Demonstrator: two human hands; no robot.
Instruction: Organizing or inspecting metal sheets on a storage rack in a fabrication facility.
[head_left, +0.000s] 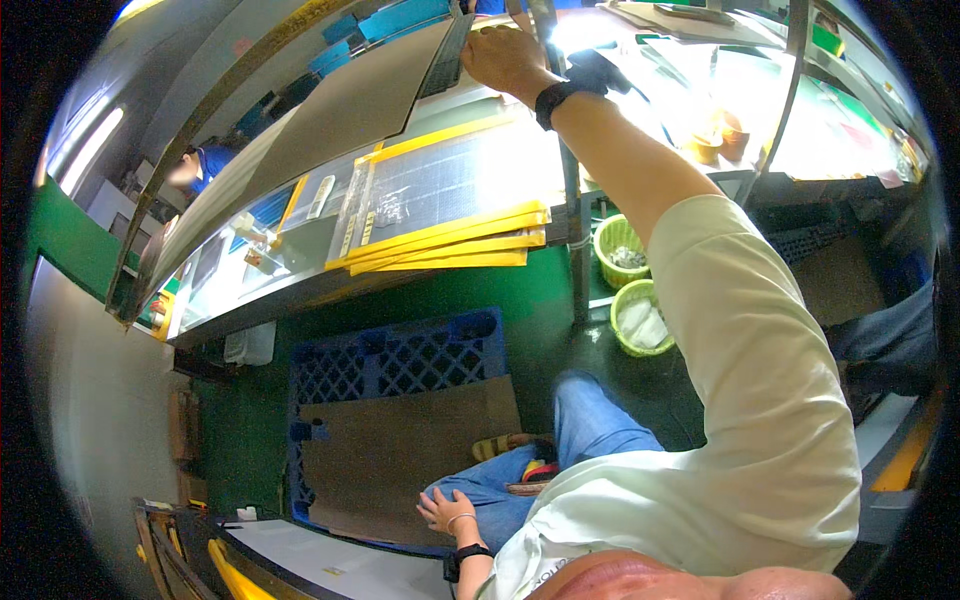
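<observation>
My right arm stretches far forward over the workbench. My right hand [505, 62] is at the far side, next to a dark ridged strip [447, 58] and a metal upright. Its back faces up and the fingers bend away, so what lies under them is hidden. My left hand [447, 511] rests on my jeans near the knee, fingers spread, holding nothing. Nearer on the bench lies a stack of flat sheets with yellow edges [440, 190], under a clear glossy cover. A large grey-brown board [345, 105] leans or lies beyond them, to the left.
Below the bench stand two green baskets [640, 318] with pale scraps inside. A blue plastic pallet [400, 345] bears a brown cardboard sheet [400, 460]. Orange-brown cups [733, 138] stand on the bright bench at right. Another person [205, 165] is at the far left.
</observation>
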